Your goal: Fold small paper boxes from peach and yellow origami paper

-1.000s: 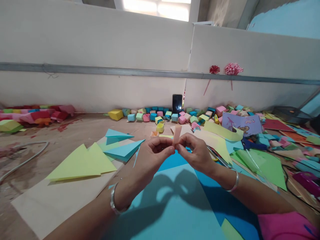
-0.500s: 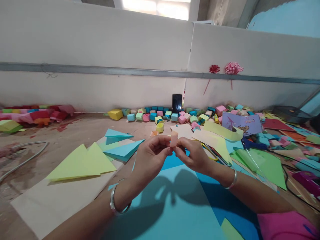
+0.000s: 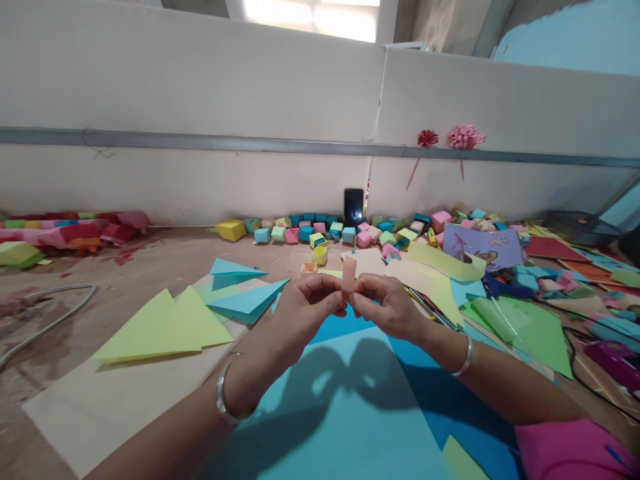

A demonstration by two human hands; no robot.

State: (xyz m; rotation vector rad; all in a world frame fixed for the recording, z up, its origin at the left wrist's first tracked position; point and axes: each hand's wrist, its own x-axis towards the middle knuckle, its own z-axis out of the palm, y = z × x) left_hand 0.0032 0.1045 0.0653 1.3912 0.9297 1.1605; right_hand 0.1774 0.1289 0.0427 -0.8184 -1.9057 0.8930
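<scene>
Between my two hands stands a small strip of peach paper [image 3: 349, 269], upright, its lower end pinched by fingertips from both sides. My left hand [image 3: 313, 307] is closed on the strip's left edge, thumb and forefinger together. From the other side my right hand [image 3: 387, 303] grips the same strip with thumb and forefinger. Both hands hover over a large light blue sheet [image 3: 340, 413], where their shadows fall. Just beyond my fingers sit a small open peach paper box [image 3: 309, 267] and a yellow paper box [image 3: 319, 255].
Folded yellow paper [image 3: 160, 330] and folded blue paper [image 3: 250, 300] lie at left. Several paper cubes [image 3: 306, 233] line the wall around a propped phone [image 3: 353, 207]. At right are green sheets [image 3: 530, 327], a purple printed card [image 3: 483, 247] and a black cable [image 3: 575, 353].
My fingers have shifted slightly down along the peach strip, so more of it stands above them. Both hands still hold it in nearly the same place.
</scene>
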